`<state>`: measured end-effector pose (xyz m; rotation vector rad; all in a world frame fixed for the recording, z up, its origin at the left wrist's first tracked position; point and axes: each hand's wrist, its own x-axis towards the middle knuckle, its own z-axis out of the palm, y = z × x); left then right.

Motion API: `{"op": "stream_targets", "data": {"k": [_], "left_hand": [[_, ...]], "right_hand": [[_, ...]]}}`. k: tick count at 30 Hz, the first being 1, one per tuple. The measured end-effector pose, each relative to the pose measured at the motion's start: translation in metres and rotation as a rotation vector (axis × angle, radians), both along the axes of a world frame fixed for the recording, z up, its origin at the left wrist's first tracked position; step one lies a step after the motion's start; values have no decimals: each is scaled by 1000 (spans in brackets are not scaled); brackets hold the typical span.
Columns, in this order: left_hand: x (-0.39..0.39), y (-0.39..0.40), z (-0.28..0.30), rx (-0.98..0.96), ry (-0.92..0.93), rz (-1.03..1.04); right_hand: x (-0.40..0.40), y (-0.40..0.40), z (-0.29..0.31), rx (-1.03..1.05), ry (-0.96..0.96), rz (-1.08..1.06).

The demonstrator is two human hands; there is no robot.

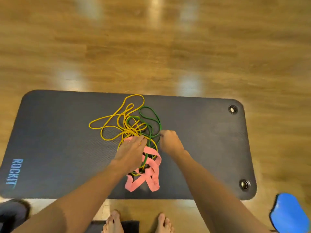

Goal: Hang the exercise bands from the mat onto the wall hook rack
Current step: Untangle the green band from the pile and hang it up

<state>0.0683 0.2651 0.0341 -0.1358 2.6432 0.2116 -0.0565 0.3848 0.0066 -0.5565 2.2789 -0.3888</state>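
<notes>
— Bands [134,132] are lying tangled mid-mat [50,132]. What are your hands doing?

— I'm pressing my left hand [131,153], fingers together, on the knot to pin it; my right hand [170,142] is pinching the green band [152,115], teasing it free.

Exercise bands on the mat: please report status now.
Left hand flat on pile, right hand closed at green band. Yellow, green, pink bands tangled on mat. Hook rack not visible.
</notes>
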Motion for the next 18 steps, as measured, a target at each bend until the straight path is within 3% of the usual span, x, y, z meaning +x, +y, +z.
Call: {"op": "stream_targets", "data": {"k": [3,9,14,16,18], "left_hand": [[-13,-8,-71,-2,74,98],[-71,-37,-157,-106,237,58],[-94,-33,-176,-84,115,-25],[-95,-33,-172,-33,94,57],[-94,-37,-169,-10,70,61]], "right_hand": [[-9,-19,-76,-56,73,-39],[-9,-47,-166,-118,59,-147],[-10,-59,-179,-235,-37,-689],[-13,-59,-176,-246,-77,-760],[-11,-58,-175,-242,-85,-663]]}}
